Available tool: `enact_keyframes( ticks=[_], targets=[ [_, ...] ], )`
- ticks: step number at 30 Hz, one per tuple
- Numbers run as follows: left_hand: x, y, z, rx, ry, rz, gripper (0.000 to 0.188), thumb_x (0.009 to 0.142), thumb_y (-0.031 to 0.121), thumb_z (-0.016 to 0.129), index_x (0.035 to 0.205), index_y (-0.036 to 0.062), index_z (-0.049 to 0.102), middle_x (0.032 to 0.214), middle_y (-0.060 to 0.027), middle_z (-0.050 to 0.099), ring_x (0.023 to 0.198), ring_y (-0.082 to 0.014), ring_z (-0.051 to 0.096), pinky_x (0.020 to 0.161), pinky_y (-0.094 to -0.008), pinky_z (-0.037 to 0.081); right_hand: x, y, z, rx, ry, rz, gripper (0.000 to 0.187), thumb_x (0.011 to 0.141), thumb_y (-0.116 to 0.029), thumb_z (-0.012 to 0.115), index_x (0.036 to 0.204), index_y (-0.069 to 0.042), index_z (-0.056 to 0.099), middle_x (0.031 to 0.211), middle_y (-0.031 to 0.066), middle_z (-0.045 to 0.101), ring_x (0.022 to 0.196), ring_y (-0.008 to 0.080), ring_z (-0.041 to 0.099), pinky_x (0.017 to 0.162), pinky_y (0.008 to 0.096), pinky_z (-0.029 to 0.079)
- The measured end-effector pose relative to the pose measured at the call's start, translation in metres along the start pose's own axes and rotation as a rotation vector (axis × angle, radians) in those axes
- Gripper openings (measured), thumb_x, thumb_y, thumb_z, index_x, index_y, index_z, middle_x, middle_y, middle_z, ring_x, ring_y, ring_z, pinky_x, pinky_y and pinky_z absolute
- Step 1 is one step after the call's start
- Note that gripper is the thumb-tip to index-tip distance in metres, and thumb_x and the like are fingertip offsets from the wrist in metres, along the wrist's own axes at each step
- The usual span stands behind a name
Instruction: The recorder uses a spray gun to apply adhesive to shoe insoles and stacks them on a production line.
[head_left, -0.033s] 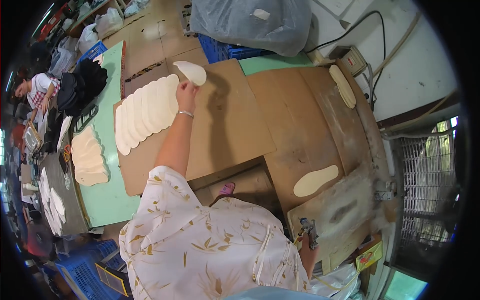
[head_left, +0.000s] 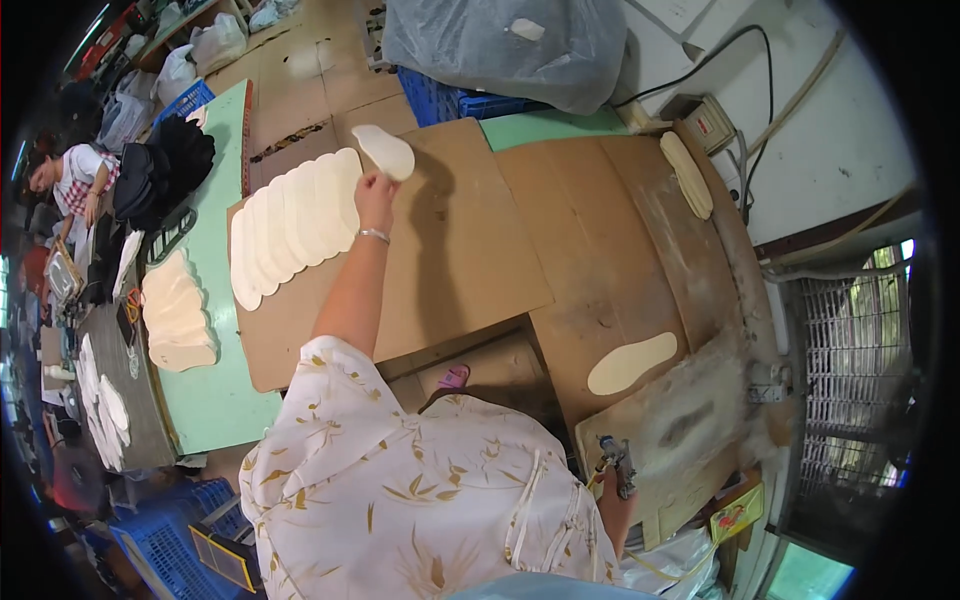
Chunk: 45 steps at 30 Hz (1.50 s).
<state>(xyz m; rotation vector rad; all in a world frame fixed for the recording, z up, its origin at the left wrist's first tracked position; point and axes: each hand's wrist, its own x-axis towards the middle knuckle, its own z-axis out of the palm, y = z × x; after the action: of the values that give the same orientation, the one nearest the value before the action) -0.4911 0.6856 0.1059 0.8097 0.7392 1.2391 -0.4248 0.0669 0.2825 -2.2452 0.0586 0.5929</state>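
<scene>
A cream shoe insole [head_left: 386,155] is pinched at its lower end by my left hand [head_left: 374,203], raised over the brown cardboard [head_left: 480,240]. Just left of that hand lies a row of overlapping cream insoles [head_left: 295,225] on the same cardboard. Low on the right, my right hand [head_left: 613,505] is wrapped round a metal spray gun [head_left: 620,468], partly hidden by my sleeve. One single insole [head_left: 632,363] lies flat on the stained cardboard beyond the gun. A narrow stack of insoles [head_left: 685,175] rests at the far right.
More insoles [head_left: 178,312] lie on the green table [head_left: 215,400] at left. A grey plastic bag [head_left: 500,45] covers a blue crate [head_left: 435,100] at the back. A blue basket [head_left: 170,535] stands lower left. A co-worker [head_left: 80,180] works at far left.
The insole in my left hand has turned slightly, showing more of its flat face, and the hand has shifted a touch. My right hand and the spray gun stay in place.
</scene>
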Motion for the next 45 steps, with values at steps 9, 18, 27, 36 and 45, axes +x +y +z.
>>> enact_keyframes(
  ticks=[9, 18, 27, 36, 45],
  targets=[
    [-0.063, -0.057, -0.048, 0.005, 0.372, -0.171, 0.016, 0.085, 0.006, 0.056, 0.097, 0.0012, 0.049, 0.089, -0.0072, 0.056, 0.083, -0.0167, 0.058, 0.08, -0.0312, 0.052, -0.005, -0.025, 0.025, -0.002, -0.014, -0.026, 0.025, 0.085, -0.019, 0.058, 0.084, 0.005, 0.064, 0.073, 0.0072, 0.063, 0.069, 0.013, 0.055, 0.062, 0.0298, 0.043],
    [-0.08, -0.058, -0.041, 0.293, 0.545, -0.144, 0.018, 0.08, 0.0, 0.057, 0.096, -0.0011, 0.049, 0.082, -0.0087, 0.056, 0.064, -0.0174, 0.061, 0.059, -0.0283, 0.055, -0.001, 0.0, 0.021, 0.061, -0.025, -0.065, 0.027, 0.085, -0.021, 0.058, 0.085, 0.005, 0.063, 0.071, 0.0041, 0.06, 0.067, 0.0117, 0.052, 0.061, 0.0294, 0.042],
    [-0.113, -0.068, -0.035, 0.304, 0.547, -0.18, 0.029, 0.087, 0.016, 0.055, 0.109, -0.0015, 0.047, 0.085, -0.0103, 0.058, 0.055, -0.0152, 0.056, 0.047, -0.0268, 0.048, -0.006, 0.009, 0.0, 0.001, 0.015, 0.185, 0.021, 0.084, -0.018, 0.061, 0.092, 0.001, 0.064, 0.075, 0.0042, 0.062, 0.069, 0.011, 0.053, 0.063, 0.028, 0.043],
    [-0.303, -0.132, 0.11, 0.778, -0.923, -0.352, 0.036, 0.081, 0.026, 0.067, 0.104, 0.0004, 0.057, 0.086, -0.0061, 0.061, 0.08, -0.0148, 0.061, 0.067, -0.0281, 0.05, 0.002, 0.057, -0.016, 0.106, 0.152, 0.096, 0.019, 0.084, -0.019, 0.062, 0.086, 0.0, 0.059, 0.063, 0.0007, 0.05, 0.061, 0.0087, 0.041, 0.055, 0.0273, 0.039],
    [-0.393, -0.205, 0.192, 1.385, -1.031, -0.45, 0.044, 0.069, 0.026, 0.071, 0.1, -0.003, 0.061, 0.092, -0.0163, 0.065, 0.087, -0.0282, 0.063, 0.076, -0.0373, 0.048, -0.012, 0.103, -0.053, 0.245, 0.246, 0.12, 0.017, 0.085, -0.018, 0.06, 0.087, -0.001, 0.058, 0.065, -0.0004, 0.049, 0.063, 0.0082, 0.041, 0.057, 0.026, 0.038]
  ],
)
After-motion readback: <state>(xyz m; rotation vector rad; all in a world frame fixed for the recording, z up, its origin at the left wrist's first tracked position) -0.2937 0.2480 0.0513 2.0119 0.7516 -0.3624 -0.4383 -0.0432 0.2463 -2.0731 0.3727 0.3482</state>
